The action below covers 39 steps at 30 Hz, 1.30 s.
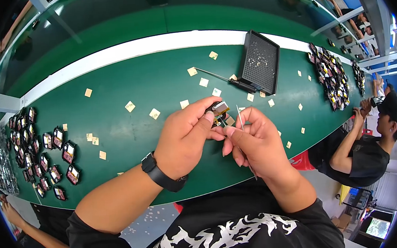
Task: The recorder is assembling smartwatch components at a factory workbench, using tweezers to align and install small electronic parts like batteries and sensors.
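Above a long green tabletop [119, 128], the left hand [180, 141] pinches a small black electronic unit [216, 119] with a silvery rectangular block [220, 108], while the curled right hand [259, 142] grips a thin silvery metal tool [240, 117] beside it.

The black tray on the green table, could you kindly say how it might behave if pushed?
The black tray would probably slide rather than tip, being broad and shallow. Its straight raised walls suggest it is fairly stiff. The small pieces scattered inside may shift if jolted.
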Each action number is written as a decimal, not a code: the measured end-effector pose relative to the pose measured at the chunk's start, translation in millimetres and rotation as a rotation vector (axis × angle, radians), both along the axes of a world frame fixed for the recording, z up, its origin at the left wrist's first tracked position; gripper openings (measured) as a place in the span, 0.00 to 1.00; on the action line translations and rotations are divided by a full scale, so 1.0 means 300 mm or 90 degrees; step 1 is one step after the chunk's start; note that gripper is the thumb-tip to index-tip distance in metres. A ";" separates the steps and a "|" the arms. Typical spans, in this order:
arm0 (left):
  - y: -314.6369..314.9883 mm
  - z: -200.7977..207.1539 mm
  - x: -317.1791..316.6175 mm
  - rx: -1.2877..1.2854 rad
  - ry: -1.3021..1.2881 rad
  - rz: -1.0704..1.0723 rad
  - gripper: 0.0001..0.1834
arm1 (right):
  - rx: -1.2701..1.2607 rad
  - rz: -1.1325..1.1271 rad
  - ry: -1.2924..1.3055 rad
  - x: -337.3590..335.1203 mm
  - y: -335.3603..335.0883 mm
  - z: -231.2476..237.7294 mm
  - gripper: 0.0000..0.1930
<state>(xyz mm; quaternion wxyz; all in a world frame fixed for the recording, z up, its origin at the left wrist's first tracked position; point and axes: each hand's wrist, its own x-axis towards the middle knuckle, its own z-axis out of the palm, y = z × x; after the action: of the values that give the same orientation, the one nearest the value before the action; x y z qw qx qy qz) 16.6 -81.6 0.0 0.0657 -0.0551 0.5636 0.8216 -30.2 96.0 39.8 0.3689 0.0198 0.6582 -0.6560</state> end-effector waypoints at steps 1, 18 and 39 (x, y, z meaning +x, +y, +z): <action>0.000 0.001 -0.001 0.032 -0.013 0.010 0.19 | -0.004 -0.001 0.013 0.000 0.003 -0.005 0.07; -0.013 0.014 -0.015 0.040 -0.062 -0.064 0.20 | 0.007 -0.028 0.294 -0.055 0.061 -0.017 0.16; 0.009 -0.015 0.008 0.008 0.000 0.007 0.22 | 0.051 -0.018 0.330 -0.011 -0.019 -0.042 0.04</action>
<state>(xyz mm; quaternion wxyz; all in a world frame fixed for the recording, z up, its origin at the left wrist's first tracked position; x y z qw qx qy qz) 18.9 -78.9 -4.5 0.0615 -0.0580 0.5580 0.8255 -33.6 90.2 27.1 0.1778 -0.1253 0.7558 -0.6175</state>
